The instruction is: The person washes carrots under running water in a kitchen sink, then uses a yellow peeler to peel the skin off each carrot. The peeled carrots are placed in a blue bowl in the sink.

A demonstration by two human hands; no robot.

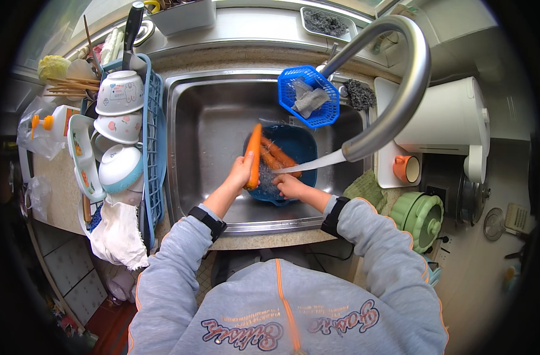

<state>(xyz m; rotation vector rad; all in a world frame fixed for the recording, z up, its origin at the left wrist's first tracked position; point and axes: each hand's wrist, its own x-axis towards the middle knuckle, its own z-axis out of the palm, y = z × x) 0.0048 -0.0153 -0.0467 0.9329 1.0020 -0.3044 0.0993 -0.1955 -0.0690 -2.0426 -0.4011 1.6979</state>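
My left hand (243, 171) grips an orange carrot (255, 153), held tilted over the left side of a dark blue plastic basin (309, 144). More carrots (281, 153) lie in the basin, partly under splashing water. My right hand (290, 185) is at the basin's near right side, just below the running stream (314, 164), fingers curled. Splashing hides its fingertips, so I cannot see whether anything is in them. Water pours from the curved metal faucet (412, 88) between my hands. The basin sits in a stainless steel sink (208, 177).
A blue strainer basket (287, 100) with cloths hangs by the faucet. Left of the sink stands a blue dish rack (152, 146) with bowls (119, 93) and an upright knife (132, 35). On the right are an orange mug (403, 168), a green lidded pot (412, 219) and a green cloth (366, 190).
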